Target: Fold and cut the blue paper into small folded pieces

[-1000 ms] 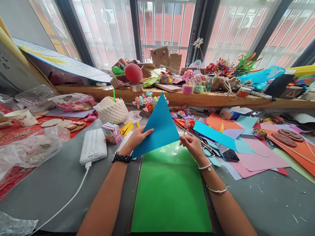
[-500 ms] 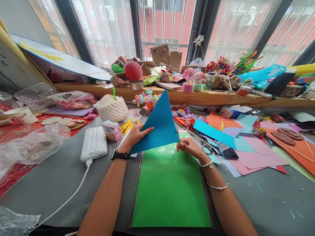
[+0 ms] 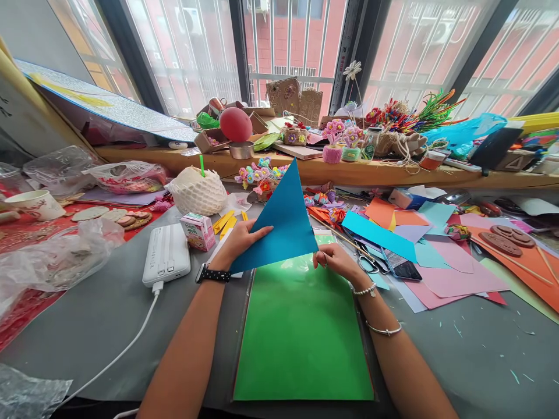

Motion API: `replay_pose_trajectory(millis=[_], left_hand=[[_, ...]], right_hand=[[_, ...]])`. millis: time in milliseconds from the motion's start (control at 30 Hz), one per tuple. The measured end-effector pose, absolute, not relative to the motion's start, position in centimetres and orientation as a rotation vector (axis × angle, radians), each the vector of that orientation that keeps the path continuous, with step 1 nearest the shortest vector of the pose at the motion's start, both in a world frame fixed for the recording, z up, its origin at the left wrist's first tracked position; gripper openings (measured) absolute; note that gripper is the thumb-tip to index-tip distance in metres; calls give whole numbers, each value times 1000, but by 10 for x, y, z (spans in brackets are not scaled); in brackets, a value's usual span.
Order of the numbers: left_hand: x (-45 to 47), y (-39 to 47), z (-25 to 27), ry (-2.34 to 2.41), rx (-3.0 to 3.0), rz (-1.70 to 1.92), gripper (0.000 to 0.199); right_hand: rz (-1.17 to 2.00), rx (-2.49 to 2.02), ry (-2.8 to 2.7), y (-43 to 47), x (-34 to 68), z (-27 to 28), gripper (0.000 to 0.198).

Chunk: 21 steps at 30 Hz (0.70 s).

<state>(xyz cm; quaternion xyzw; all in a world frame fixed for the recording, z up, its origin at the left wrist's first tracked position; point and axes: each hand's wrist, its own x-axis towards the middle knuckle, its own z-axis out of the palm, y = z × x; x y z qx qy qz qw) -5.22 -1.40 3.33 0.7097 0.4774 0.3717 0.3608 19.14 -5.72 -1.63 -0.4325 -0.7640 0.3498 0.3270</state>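
- Head view: the blue paper sheet [image 3: 283, 224] is held up above the table, one corner pointing toward the window, probably so that its right edge is free to work on.
- Left hand [image 3: 239, 243] pinches the sheet near its left side, thumb flat on the front and the other fingers hidden behind, a grip that seems meant to steady it without covering the far edge.
- Right hand [image 3: 339, 261] has its fingers curled around what look like small scissors [image 3: 324, 259], mostly hidden, at the sheet's lower right corner; whether the blades are parted, I cannot tell.
- Beneath lies a green paper pack [image 3: 302, 337] in a clear sleeve, squarely before the person, perhaps as a handy work surface.
- Right of the hands, a bright blue strip [image 3: 379, 236] lies across a phone [image 3: 405, 265] and pale-handled scissors [image 3: 368, 265], apparently set aside within reach.
- White power bank [image 3: 166, 255] sits left of the left wrist, its cable [image 3: 133, 340] trailing toward the near edge, clear of both hands.
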Motion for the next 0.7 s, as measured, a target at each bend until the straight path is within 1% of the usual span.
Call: replay_pose_trajectory(millis=[233,467,700], left_hand=[[-53,-13,30,1236,1791,989,28],[-54,-12,31,1204,1802,946,33],[-56,-13,32,1230,1792,898,34]], right_hand=[[886,-1154,-1952,-57,190,-17,59],[891,-1143,-1949,-57,190,-15,57],[918,-1143,-1946,-58,190,-15,59]])
